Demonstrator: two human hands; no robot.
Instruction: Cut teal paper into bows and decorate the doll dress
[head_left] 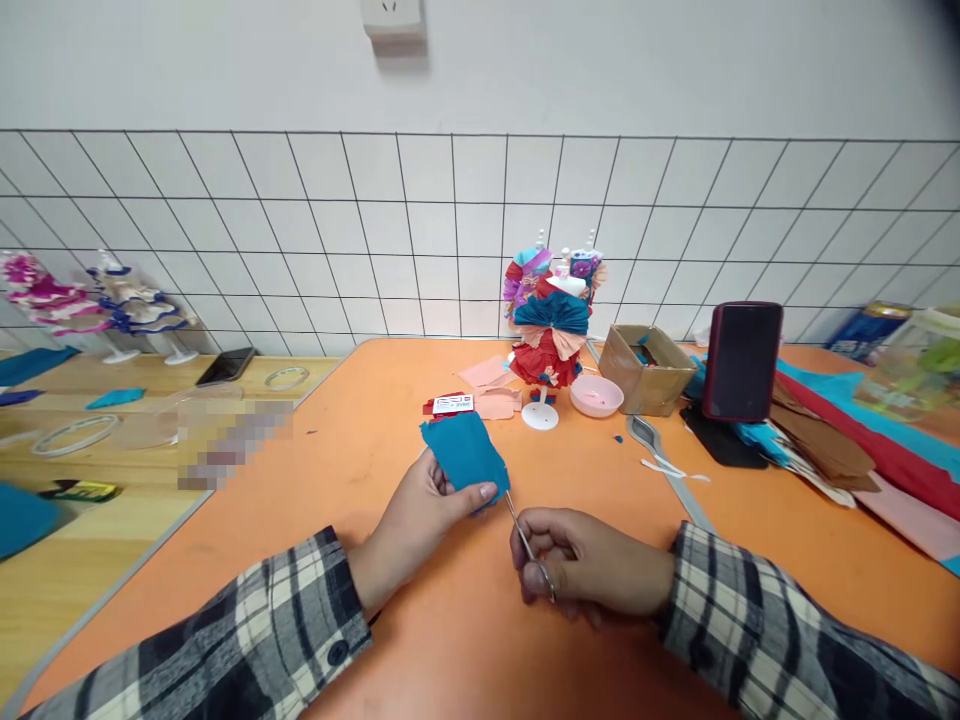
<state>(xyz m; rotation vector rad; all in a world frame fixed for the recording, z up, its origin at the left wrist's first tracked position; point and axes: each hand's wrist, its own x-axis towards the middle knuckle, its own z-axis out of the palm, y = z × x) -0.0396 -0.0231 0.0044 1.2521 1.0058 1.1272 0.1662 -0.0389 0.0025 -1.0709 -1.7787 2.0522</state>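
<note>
Orange tabletop (pixel 420 670), grey-edged: one white-based stand (pixel 540 416) in a teal, peach and red ruffled dress (pixel 553 325); one pink bowl (pixel 597 398); one cardboard box (pixel 652 382); peach sheets (pixel 499 404); one red packet (pixel 450 404), white-labelled; white strips (pixel 664 468); coloured sheets (pixel 821 432), overlapping. Pale wooden table (pixel 142 570), left: one dark phone (pixel 226 366), flat; two pale rings (pixel 64 453); teal pieces (pixel 116 399); two dressed stands (pixel 180 357)

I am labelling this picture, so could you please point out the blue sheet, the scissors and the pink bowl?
Blue sheet (pixel 466 453), head view: middle of its face.
Scissors (pixel 522 531), head view: the metal shank.
Pink bowl (pixel 597 409), head view: front outer wall.
</note>
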